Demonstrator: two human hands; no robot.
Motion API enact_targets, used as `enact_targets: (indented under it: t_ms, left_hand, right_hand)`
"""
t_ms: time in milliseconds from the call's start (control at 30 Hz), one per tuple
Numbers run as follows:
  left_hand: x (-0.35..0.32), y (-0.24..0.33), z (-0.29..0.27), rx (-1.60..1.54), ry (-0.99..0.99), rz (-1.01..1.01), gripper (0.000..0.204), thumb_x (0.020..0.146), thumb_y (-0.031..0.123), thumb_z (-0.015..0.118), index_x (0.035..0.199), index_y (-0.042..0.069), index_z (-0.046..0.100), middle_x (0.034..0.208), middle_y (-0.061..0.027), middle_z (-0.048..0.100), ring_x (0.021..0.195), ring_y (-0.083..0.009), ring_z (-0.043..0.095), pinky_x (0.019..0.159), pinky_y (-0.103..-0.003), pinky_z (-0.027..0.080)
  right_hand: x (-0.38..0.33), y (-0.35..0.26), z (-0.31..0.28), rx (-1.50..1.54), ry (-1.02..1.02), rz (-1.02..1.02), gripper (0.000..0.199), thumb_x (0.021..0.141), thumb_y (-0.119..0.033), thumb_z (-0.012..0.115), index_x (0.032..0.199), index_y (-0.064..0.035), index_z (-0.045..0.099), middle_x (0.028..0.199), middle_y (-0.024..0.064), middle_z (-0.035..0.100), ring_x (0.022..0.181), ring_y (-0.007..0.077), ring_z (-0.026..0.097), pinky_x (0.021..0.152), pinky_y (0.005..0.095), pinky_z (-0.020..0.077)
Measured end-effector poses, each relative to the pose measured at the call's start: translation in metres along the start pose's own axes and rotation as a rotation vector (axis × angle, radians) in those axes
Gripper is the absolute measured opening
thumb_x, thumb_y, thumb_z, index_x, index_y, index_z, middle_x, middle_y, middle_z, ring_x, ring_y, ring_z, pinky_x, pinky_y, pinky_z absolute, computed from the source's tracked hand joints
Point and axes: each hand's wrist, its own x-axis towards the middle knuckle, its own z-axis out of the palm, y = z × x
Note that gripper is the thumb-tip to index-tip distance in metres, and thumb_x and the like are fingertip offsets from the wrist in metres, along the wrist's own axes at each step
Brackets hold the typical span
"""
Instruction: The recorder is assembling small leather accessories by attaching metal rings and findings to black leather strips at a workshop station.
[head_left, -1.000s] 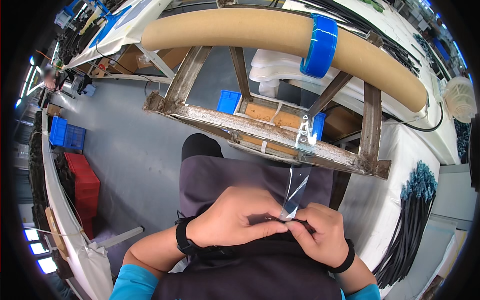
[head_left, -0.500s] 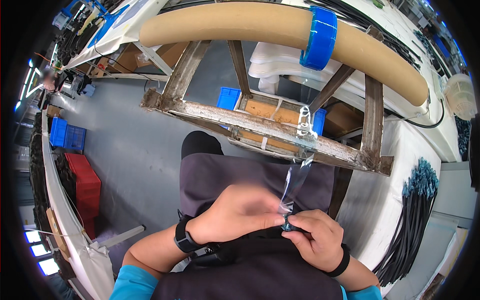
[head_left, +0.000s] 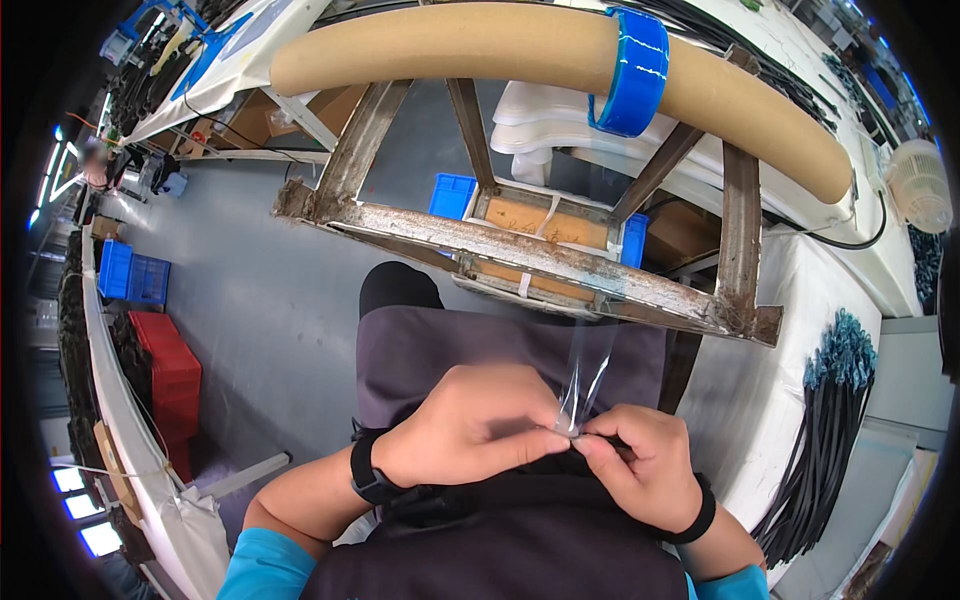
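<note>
A strip of clear plastic film (head_left: 590,375) hangs in front of my lap, reaching down to my fingertips. At its lower end my left hand (head_left: 500,415) is closed, thumb and forefinger pinching the film. From the other side my right hand (head_left: 640,455) pinches at the same spot, its fingertips almost meeting the left ones. Anything small between the fingertips is hidden. Above, a shiny blue roll (head_left: 642,72) sits around a thick tan cardboard tube (head_left: 450,45); the film's upper part is too faint to trace fully up to it.
A rusty metal frame (head_left: 480,240) stands ahead under the tube. At right, a bundle of black cords with teal ends (head_left: 840,380) lies on a white-covered table (head_left: 740,370). Red crates (head_left: 165,370) and a blue crate (head_left: 135,272) stand at left.
The small teal piece seen between my fingertips is now hidden. The film strip hangs wider and its white-glinting upper stretch no longer shows. Both hands stay nearly in place.
</note>
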Motion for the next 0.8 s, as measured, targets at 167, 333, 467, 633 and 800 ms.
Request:
enact_targets:
  t_ms: [167,333,467,633,800]
  left_hand:
    - [-0.005,0.002,0.002,0.096,0.035,0.001,0.017,0.072,0.0,0.076,0.088,0.001,0.069,0.084,-0.0092,0.067,0.077,-0.0182,0.065,0.068,-0.027,0.052]
    - [-0.013,-0.006,0.007,-0.252,0.101,-0.269,0.016,0.078,-0.004,0.07,0.093,-0.002,0.065,0.089,-0.0081,0.063,0.081,-0.0129,0.064,0.072,-0.024,0.053]
    - [-0.01,-0.008,0.008,-0.524,0.065,-0.388,0.013,0.086,-0.004,0.062,0.098,-0.003,0.062,0.095,-0.0075,0.061,0.085,-0.0123,0.062,0.075,-0.024,0.051]
    - [-0.001,-0.005,0.009,-0.53,0.065,-0.413,0.01,0.087,-0.002,0.06,0.097,-0.003,0.064,0.093,-0.0076,0.062,0.082,-0.0115,0.059,0.073,-0.025,0.048]
    - [-0.005,-0.006,0.003,-0.241,0.014,-0.212,0.009,0.084,-0.002,0.064,0.093,-0.002,0.066,0.09,-0.008,0.063,0.082,-0.0109,0.06,0.072,-0.025,0.049]
  right_hand:
    - [0.006,0.008,-0.012,0.404,-0.256,0.415,0.016,0.089,-0.014,0.062,0.088,0.0019,0.061,0.071,0.0033,0.063,0.057,0.0058,0.054,0.051,0.0229,0.0424]
    - [0.005,0.005,0.003,0.179,-0.033,0.012,0.026,0.08,-0.01,0.071,0.1,0.0008,0.058,0.079,0.0086,0.064,0.065,0.0163,0.063,0.061,0.0253,0.0516]
    - [-0.004,0.012,0.013,-0.199,0.139,-0.408,0.033,0.07,-0.008,0.077,0.097,-0.0013,0.059,0.083,0.0116,0.063,0.063,0.0241,0.062,0.055,0.03,0.0522]
    - [-0.005,0.008,0.01,-0.147,0.149,-0.263,0.022,0.071,-0.006,0.076,0.088,-0.0008,0.062,0.072,0.0103,0.062,0.058,0.0236,0.061,0.051,0.0291,0.0492]
    - [0.0,0.003,0.001,-0.006,0.045,-0.045,0.014,0.078,-0.008,0.072,0.083,0.0007,0.062,0.065,0.0084,0.06,0.055,0.0154,0.058,0.049,0.0259,0.0457]
